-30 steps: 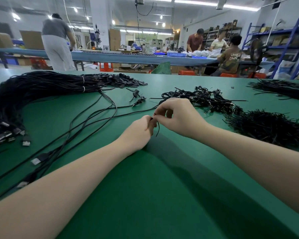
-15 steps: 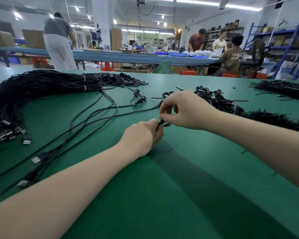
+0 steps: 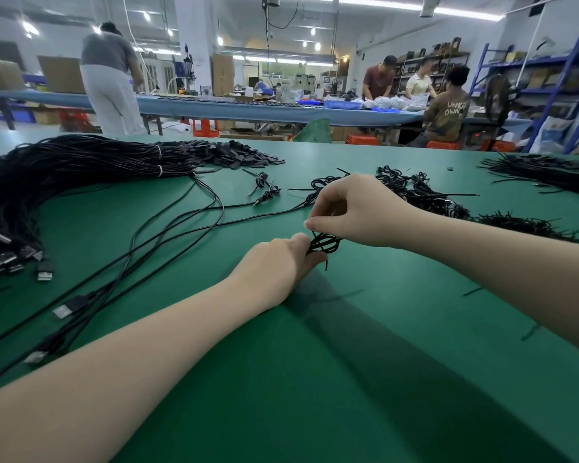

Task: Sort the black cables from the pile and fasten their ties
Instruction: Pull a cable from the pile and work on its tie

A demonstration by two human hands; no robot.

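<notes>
My left hand grips a small coil of black cable at the middle of the green table. My right hand hovers just above the coil and pinches a thin black strand of it between thumb and forefinger. A short tail hangs below the coil. The cable's long run trails left across the table towards USB plugs. A big bundle of black cables lies at the left, bound with white ties.
A heap of coiled cables lies behind my right hand, and a pile of black ties to its right. More black strands lie at the far right. Two small coils sit mid-table. People work at a blue bench behind.
My right hand has lifted away from my left hand and the cable end now shows as a small coil between them. My left hand has hardly moved.
</notes>
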